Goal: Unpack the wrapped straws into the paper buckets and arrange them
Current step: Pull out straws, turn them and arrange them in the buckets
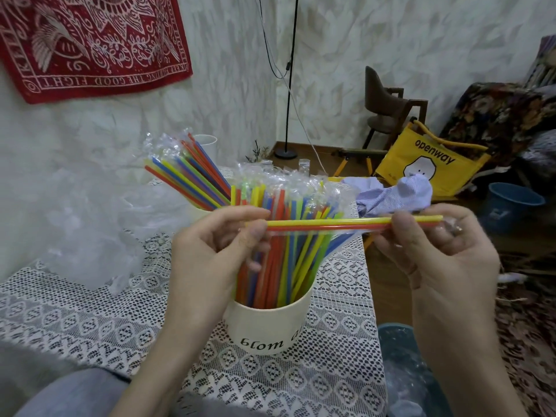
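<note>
Soft even indoor light, wide-angle edge distortion

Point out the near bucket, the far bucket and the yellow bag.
near bucket (264, 335), head view, on its cream front wall above the lettering.
far bucket (197, 212), head view, on the visible strip of its wall beneath the straws.
yellow bag (397, 164), head view, on its front panel.

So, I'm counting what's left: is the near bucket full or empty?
Full: the near bucket is packed with upright colored straws, many still in clear wrappers.
</note>
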